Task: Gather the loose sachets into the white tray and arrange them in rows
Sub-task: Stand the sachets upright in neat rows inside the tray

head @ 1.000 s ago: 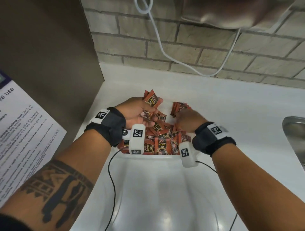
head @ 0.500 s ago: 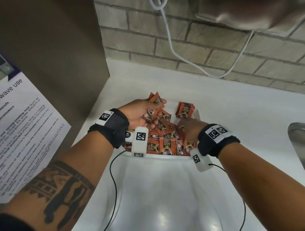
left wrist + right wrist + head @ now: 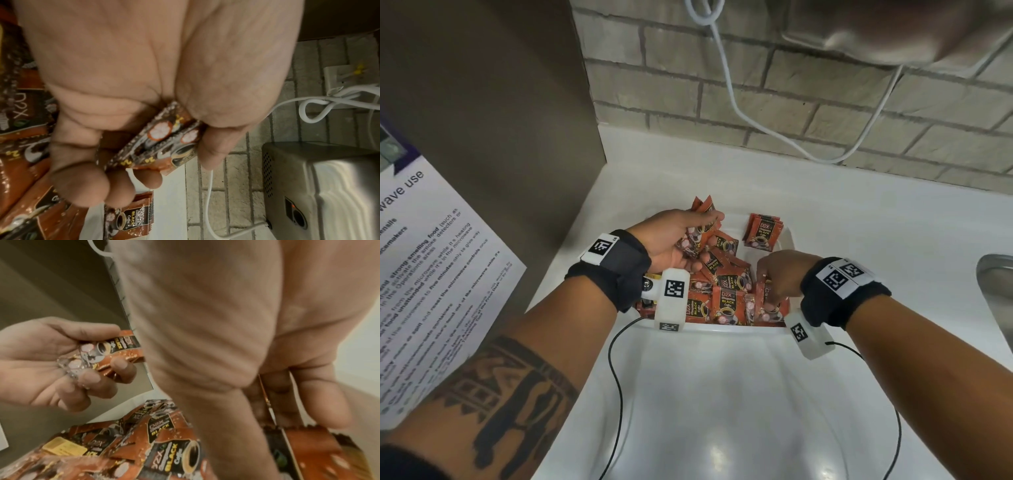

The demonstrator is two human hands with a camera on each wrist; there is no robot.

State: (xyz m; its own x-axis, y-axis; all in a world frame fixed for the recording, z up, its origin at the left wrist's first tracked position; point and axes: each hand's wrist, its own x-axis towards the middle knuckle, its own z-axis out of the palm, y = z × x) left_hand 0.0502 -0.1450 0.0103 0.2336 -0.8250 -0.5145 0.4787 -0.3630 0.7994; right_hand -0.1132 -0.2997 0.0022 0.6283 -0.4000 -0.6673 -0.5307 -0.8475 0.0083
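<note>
Coffee sachets (image 3: 726,291) heaped unsorted in white tray (image 3: 786,236); sorting step underway. Left hand (image 3: 671,240) fingers curled round a small stack (image 3: 170,142), right hand (image 3: 779,270) pinching one upright sachet (image 3: 267,402). Next: stand it with the neat stack (image 3: 763,230) at the far corner.

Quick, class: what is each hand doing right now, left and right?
Left hand: holds a small bunch of sachets between thumb and fingers.
Right hand: fingers curled down, pinching a sachet in the white tray.

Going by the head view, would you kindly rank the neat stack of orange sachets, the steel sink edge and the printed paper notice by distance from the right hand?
1. Neat stack of orange sachets, just beyond the right hand, in the tray's far corner.
2. Steel sink edge, off to the right.
3. Printed paper notice, far left.
</note>
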